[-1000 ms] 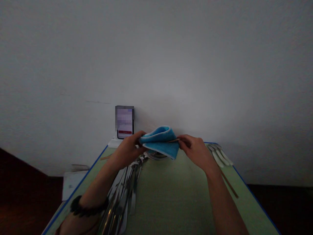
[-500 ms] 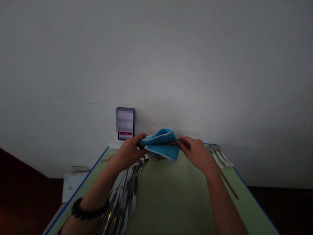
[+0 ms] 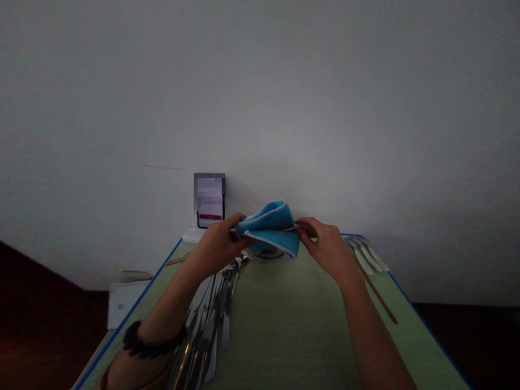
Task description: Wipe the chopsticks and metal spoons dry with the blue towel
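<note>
Slightly higher than before, my left fingers (image 3: 233,221) grip a cloth (image 3: 268,218), my right fingers (image 3: 307,222) a stick (image 3: 291,228), above the green bench (image 3: 288,325) beside a wall (image 3: 260,97).

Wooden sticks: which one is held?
The middle stick, pinched in the right hand and entering the blue cloth; the left stick and right stick lie on the table.

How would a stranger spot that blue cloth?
Find the blue-edged green table by the grey wall. Above its far side, the left hand holds the cloth, a thin stick running from its fold to the right hand. Bright blue with pale edging, it stands out from the metal cutlery.
</note>
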`<state>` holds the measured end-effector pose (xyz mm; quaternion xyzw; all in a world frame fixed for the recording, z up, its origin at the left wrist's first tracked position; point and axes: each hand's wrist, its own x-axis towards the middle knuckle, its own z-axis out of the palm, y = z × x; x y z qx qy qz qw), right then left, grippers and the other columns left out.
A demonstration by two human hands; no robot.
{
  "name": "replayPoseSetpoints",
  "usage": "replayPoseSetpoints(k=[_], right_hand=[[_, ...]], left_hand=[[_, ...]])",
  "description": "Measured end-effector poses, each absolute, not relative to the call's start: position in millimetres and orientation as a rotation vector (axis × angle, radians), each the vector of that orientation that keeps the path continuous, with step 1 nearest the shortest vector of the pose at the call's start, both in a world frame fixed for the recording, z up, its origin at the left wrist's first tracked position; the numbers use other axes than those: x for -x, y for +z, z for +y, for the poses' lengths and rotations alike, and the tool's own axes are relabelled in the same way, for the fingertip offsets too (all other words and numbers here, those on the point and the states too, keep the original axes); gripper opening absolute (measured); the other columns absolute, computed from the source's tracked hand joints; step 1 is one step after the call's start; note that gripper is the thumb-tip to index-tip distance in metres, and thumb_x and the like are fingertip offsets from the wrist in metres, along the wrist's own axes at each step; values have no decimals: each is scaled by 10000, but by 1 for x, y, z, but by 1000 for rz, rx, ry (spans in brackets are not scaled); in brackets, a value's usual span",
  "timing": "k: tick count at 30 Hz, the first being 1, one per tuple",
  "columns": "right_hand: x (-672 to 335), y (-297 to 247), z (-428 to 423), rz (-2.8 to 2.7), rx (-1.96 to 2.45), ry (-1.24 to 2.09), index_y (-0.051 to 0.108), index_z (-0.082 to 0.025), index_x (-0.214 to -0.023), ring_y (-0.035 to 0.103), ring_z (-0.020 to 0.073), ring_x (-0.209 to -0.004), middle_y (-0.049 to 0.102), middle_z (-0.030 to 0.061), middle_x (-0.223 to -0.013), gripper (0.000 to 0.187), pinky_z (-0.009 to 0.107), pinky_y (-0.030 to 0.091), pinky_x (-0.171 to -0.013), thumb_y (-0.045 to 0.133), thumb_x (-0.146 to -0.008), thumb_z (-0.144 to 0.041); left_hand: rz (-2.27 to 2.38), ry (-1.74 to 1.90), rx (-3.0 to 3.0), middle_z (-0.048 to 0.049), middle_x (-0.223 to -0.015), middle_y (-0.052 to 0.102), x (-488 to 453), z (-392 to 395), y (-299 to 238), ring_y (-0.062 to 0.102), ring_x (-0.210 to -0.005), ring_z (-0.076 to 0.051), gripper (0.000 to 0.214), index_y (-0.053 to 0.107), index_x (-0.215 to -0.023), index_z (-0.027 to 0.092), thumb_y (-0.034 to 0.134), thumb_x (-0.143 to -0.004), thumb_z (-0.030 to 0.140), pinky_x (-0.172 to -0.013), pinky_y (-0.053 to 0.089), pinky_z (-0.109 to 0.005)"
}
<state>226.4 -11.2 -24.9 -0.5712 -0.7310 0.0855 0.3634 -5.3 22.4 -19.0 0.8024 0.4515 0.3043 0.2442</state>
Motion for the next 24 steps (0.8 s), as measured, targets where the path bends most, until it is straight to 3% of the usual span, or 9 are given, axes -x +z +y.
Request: replayPoseSetpoints(k=[10, 24], right_hand=[[-233, -27, -11, -1920, 1328, 157, 624, -218, -836, 634, 154, -738, 675, 13, -803, 105, 282, 485, -690, 534, -810, -267], [-238, -30, -9, -1915, 1274, 217, 594, -223, -831, 652, 139, -708, 673, -6, -759, 88, 262, 513, -666, 580, -780, -294]], left_hand=[[1157, 801, -2060, 35, -674, 563, 6, 24, -21, 611, -619, -159, 280, 486, -804, 193, 578, -730, 446, -505, 415, -206], [1165, 748, -2171, 31, -617, 572, 11, 22, -9, 566, -543, -122, 228, 516, -817, 171, 585, -730, 370, -508, 426, -207]])
